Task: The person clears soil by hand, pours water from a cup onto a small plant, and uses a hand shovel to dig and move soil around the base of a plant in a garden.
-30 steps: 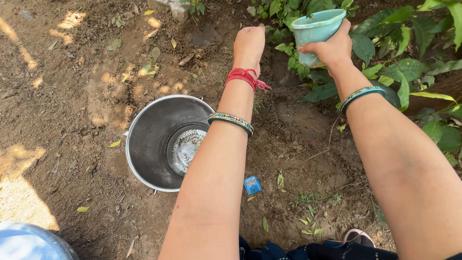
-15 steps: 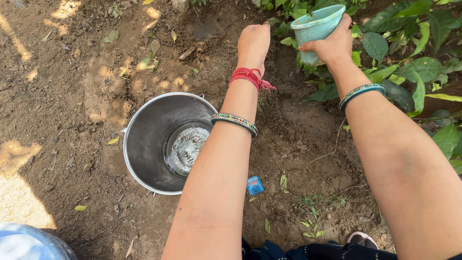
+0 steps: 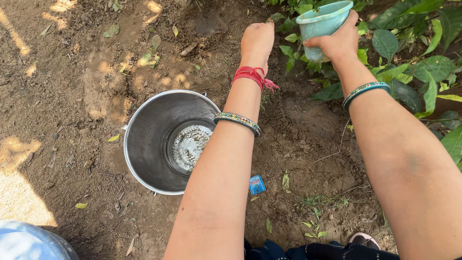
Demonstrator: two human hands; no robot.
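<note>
At the top right of the frame the right hand (image 3: pixel 339 43) grips a teal plastic cup (image 3: pixel 321 25) around its side, held upright over the green leafy plant (image 3: pixel 409 72). The left hand (image 3: pixel 257 41), top centre, reaches down toward bare soil; its fingers are hidden, so its grip cannot be told. A steel bucket (image 3: pixel 144 144) with a little water stands centre left, open dirt around it. A small blue sachet (image 3: pixel 257 185) lies lower centre. A blue-white object (image 3: pixel 29 240) is cut off at the bottom left.

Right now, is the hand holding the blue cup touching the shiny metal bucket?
Apart. The head view shows the right hand gripping the teal cup up by the green plants, with bare soil between it and the metal bucket.
</note>
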